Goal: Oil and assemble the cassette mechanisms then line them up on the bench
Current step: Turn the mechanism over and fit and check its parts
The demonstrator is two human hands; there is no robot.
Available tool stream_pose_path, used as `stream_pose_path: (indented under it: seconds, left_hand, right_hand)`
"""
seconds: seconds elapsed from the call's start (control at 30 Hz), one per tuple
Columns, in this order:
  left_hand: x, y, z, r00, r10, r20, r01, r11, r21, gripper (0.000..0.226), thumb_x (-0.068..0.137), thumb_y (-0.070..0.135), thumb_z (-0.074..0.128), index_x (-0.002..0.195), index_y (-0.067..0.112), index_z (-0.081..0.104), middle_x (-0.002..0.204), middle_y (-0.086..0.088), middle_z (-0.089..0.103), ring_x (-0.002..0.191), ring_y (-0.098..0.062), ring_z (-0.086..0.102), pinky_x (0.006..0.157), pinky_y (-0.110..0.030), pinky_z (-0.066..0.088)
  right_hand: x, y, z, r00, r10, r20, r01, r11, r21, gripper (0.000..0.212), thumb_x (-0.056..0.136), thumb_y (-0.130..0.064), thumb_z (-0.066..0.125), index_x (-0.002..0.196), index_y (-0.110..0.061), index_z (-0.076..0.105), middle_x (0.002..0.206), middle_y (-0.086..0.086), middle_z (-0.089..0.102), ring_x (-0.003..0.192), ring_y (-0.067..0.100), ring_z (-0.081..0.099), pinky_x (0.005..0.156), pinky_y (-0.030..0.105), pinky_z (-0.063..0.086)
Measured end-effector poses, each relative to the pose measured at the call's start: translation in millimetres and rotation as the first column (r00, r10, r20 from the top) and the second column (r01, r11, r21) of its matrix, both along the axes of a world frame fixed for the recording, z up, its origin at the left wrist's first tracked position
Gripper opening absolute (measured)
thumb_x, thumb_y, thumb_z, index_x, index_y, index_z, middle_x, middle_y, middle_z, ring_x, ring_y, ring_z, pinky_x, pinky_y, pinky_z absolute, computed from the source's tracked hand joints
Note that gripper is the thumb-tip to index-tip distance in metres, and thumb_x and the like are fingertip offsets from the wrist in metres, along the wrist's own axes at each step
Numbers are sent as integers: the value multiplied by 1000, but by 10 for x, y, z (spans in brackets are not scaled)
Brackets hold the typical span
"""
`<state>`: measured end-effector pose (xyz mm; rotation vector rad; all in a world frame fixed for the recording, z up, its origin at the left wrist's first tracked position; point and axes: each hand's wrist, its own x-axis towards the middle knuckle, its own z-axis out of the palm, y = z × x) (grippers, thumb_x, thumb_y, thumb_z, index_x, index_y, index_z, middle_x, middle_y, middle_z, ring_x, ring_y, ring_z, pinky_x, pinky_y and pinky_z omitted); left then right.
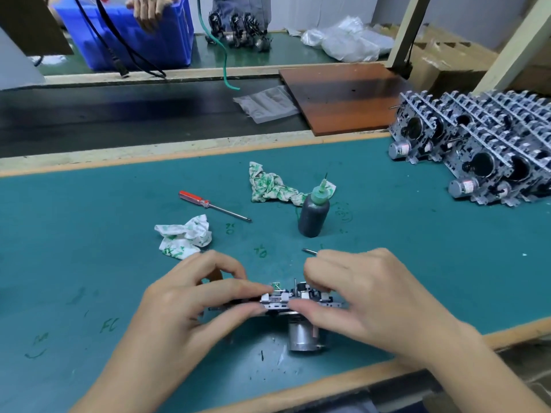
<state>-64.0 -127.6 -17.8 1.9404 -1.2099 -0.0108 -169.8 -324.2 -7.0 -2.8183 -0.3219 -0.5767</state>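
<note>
Teal bench mat [89, 234] fills my view; low centre, my left hand [190, 296] and right hand [366, 290] pinch a small grey metal cassette mechanism [293, 305]. Behind them stand a dark oil bottle [313, 214], a red-handled screwdriver [213, 205] and crumpled rags [185, 235]; finished mechanisms [483, 147] crowd the right edge.

Both hands low, close together, forearms reaching in from the bottom edge. Left hand [190, 296] palm down, fingers curled, thumb and index fingertips pinching. Right hand [366, 296] palm down, fingers bent, thumb and fingertips pinching too.
</note>
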Motion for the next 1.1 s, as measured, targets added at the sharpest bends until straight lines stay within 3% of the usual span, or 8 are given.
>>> stream_pose_path:
  seconds: [0.1,0.23,0.33,0.43,0.67,0.77,0.97,1.1]
  left_hand:
    - [8,-94,4,1000,-12,-18,12,1000,-27,18,78,43,59,82,36,75,80,15,57,62,-1,49,54,-14,38]
    - [5,-355,89,993,-96,68,96,995,8,21,81,44,56,83,35,76,82,18,57,67,4,47,62,-3,34]
    - [-37,-792,215,975,-214,54,214,977,1,19,82,43,60,88,33,76,84,17,58,74,4,51,68,-6,35]
    - [-159,-1422,331,940,-336,55,336,942,3,17,83,37,65,92,27,76,86,11,61,83,-7,55,75,-22,43]
    - [-818,-2743,237,867,-458,198,469,883,-14,34,89,22,65,122,17,60,123,-2,52,113,-20,47,94,-35,40]
    - [-1164,-3080,12,853,-455,255,468,884,9,28,88,18,63,114,10,57,124,-6,51,110,-26,46,91,-41,41]
    - [-1636,-3675,-459,670,-717,192,633,687,357,54,97,32,49,146,20,30,154,-5,25,135,-24,30,108,-39,29]
    - [-1786,-4039,-498,646,-743,175,613,642,460,64,100,40,38,152,19,7,161,-3,3,145,-20,14,115,-37,17]
  right_hand:
    - [34,-42,42,988,51,-144,-54,998,-19,36,87,-49,48,67,-21,40,54,-6,37,47,20,26,41,24,25]
    - [-110,-213,91,983,56,-176,-36,993,114,33,89,-43,50,68,-27,31,57,-11,27,51,11,25,46,18,19]
    - [-394,-487,144,985,-85,-148,117,966,229,38,89,-43,52,63,-24,32,55,-9,26,49,5,25,46,12,20]
    - [-730,-806,198,949,-294,-113,314,904,290,43,88,-44,51,58,-17,35,53,-7,27,48,2,24,47,11,22]
    - [-1501,-1609,206,703,-710,-34,691,671,270,48,88,-37,59,57,-20,28,49,-4,23,47,7,27,49,17,24]
    - [-1760,-2014,168,585,-811,-24,788,561,253,48,91,-26,62,56,-14,30,50,-3,25,50,11,26,51,17,26]
    - [-1985,-2694,42,427,-903,-54,881,401,252,49,92,-18,61,55,-17,28,50,2,27,52,18,25,55,20,26]
    - [-2052,-3060,35,356,-931,-85,917,330,225,49,92,-25,61,54,-16,31,49,0,32,51,13,29,58,34,23]
